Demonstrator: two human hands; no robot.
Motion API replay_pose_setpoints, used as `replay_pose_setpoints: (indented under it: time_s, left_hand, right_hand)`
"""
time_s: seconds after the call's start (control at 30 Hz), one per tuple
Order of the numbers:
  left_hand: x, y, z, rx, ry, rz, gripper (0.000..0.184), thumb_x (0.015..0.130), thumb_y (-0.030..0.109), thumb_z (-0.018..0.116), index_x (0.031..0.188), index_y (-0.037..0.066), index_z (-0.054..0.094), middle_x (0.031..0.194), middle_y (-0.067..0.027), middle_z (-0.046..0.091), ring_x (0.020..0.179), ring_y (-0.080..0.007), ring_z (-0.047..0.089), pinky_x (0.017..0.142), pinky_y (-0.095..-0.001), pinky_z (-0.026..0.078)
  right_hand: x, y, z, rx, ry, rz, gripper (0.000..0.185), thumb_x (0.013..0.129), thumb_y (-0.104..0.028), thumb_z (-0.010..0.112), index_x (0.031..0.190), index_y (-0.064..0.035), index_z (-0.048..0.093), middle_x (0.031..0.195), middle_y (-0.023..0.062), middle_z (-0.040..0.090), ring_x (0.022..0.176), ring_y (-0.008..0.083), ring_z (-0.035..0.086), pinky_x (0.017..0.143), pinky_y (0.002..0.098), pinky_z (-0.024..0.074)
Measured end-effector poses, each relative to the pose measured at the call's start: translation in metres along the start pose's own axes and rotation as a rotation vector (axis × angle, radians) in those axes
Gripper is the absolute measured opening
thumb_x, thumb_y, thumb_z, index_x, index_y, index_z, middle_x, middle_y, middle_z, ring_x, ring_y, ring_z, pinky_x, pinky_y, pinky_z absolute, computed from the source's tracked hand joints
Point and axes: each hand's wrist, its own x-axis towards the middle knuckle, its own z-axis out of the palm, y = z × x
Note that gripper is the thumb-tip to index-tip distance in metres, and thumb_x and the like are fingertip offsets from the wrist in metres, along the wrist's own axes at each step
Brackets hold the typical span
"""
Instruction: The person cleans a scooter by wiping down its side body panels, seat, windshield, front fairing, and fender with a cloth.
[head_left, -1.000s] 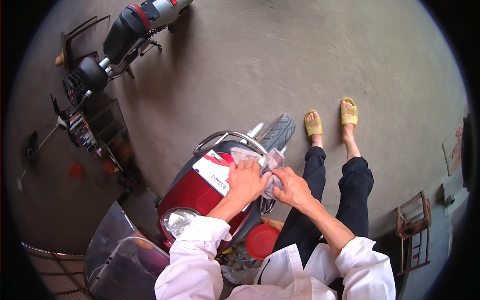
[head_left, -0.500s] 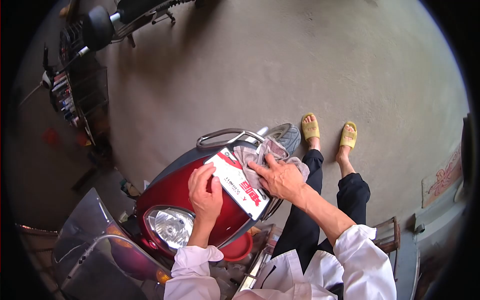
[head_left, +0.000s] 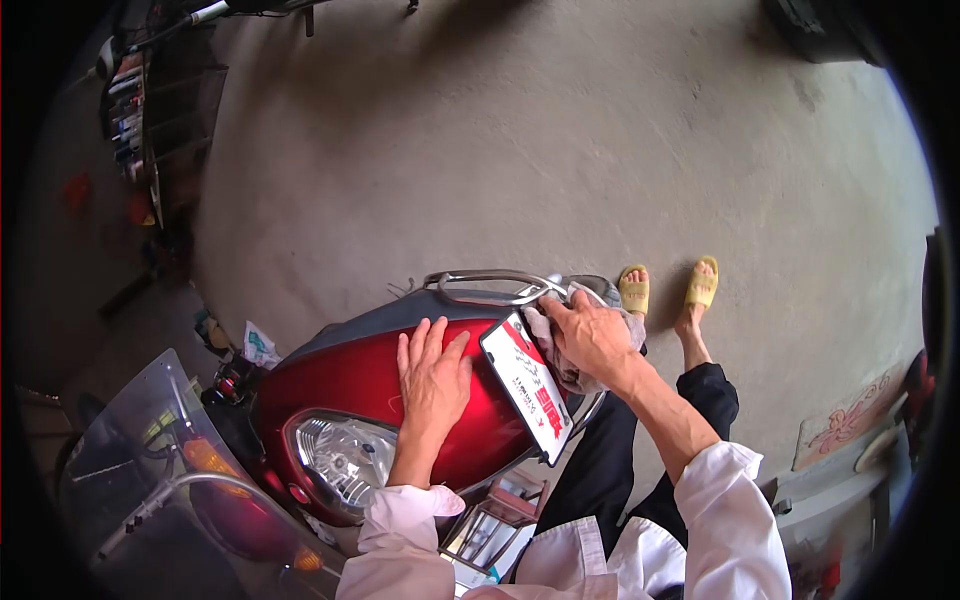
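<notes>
The red body of a scooter (head_left: 480, 420) lies in front of me, with a clear headlight (head_left: 345, 460) near its lower left. My left hand (head_left: 435, 385) rests flat on the red panel, fingers stretched out and holding nothing. On the body's right side is a white plate (head_left: 525, 385) with red and black print. Just beyond the plate, my right hand (head_left: 597, 345) presses a greyish cloth (head_left: 545, 335) close to the curved metal bar (head_left: 485, 285) and the tyre. Part of the cloth is hidden under the hand.
A clear windshield (head_left: 130, 450) with a metal tube stands at the lower left. My feet in yellow slippers (head_left: 703, 282) are on the concrete floor. A small rack (head_left: 505, 515) stands below the scooter, and a dark shelf (head_left: 185, 130) with items is at the far left.
My left hand has moved off the plate's edge onto the red panel, and its fingers have stretched out. My right hand has shifted with the cloth from the plate towards the metal bar.
</notes>
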Motion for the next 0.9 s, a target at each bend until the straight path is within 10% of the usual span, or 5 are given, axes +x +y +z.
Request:
replay_pose_setpoints:
  time_s: [0.37, 0.9]
  left_hand:
    - [0.050, -0.028, -0.031, -0.167, -0.028, 0.185, 0.021, 0.089, 0.007, 0.061, 0.108, 0.005, 0.070, 0.119, -0.0127, 0.064, 0.114, -0.0326, 0.058, 0.100, -0.0433, 0.044]
    - [0.103, -0.053, -0.006, -0.235, -0.256, 0.412, 0.035, 0.087, 0.005, 0.061, 0.121, 0.012, 0.063, 0.141, -0.0140, 0.050, 0.127, -0.0340, 0.049, 0.107, -0.0456, 0.039]
  right_hand:
    - [-0.017, 0.008, -0.025, 0.092, -0.292, -0.043, 0.065, 0.080, -0.023, 0.064, 0.142, -0.0096, 0.046, 0.113, 0.0246, 0.056, 0.091, 0.0370, 0.069, 0.078, 0.0443, 0.0556]
    - [0.048, 0.001, -0.045, -0.167, -0.553, -0.227, 0.065, 0.087, -0.027, 0.058, 0.149, -0.0134, 0.041, 0.117, 0.0228, 0.060, 0.101, 0.0338, 0.068, 0.088, 0.0399, 0.0534]
